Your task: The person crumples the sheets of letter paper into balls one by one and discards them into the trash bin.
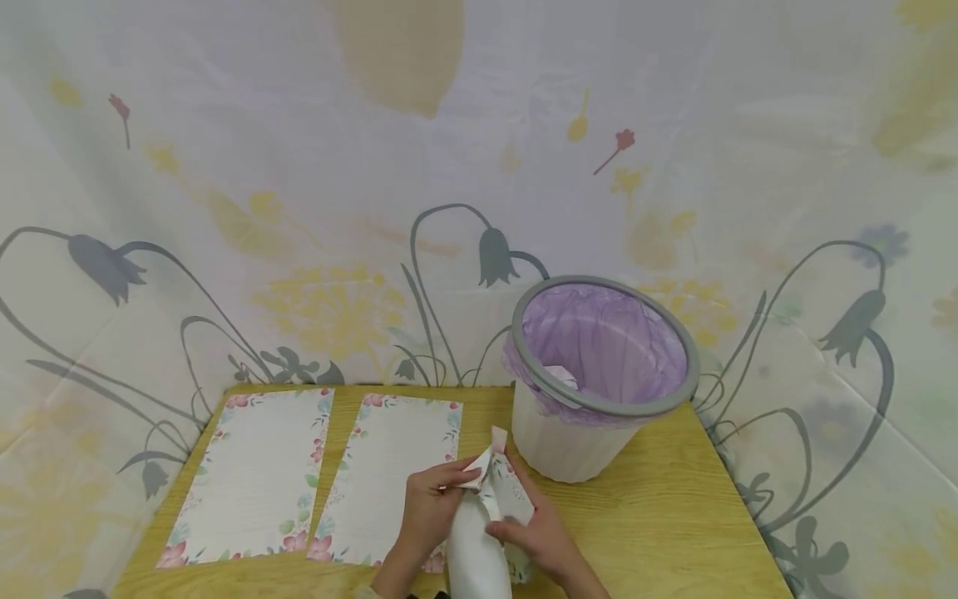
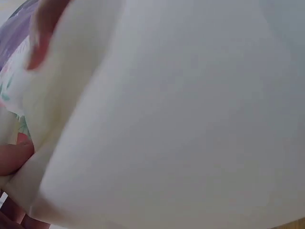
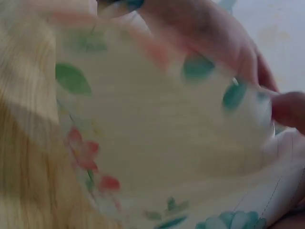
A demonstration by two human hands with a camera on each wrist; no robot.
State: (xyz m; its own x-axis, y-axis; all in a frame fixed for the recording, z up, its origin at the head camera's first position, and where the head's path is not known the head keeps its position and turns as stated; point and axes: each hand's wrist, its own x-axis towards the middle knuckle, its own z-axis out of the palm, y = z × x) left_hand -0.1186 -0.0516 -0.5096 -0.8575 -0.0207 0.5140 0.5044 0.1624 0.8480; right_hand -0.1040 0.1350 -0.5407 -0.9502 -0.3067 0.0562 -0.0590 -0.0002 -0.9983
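Note:
A sheet of floral-bordered paper (image 1: 479,553), bent and creased, is held between both hands near the table's front edge. My left hand (image 1: 430,512) pinches its upper edge between thumb and fingers. On the other side my right hand (image 1: 542,532) grips the sheet, thumb in front and fingers behind. The top of the paper is bunched between the hands. Its plain white back fills most of the left wrist view, where a thumb (image 2: 14,157) presses on a fold. The printed side of the paper (image 3: 152,129), blurred, shows pink flowers and green leaves in the right wrist view.
Two flat floral-bordered sheets, a left one (image 1: 250,474) and a middle one (image 1: 392,466), lie on the wooden table (image 1: 659,532). A white bin (image 1: 565,445) with a grey rim and purple liner stands back right, a white crumpled piece (image 1: 560,378) inside. Patterned curtain (image 1: 299,166) surrounds the table.

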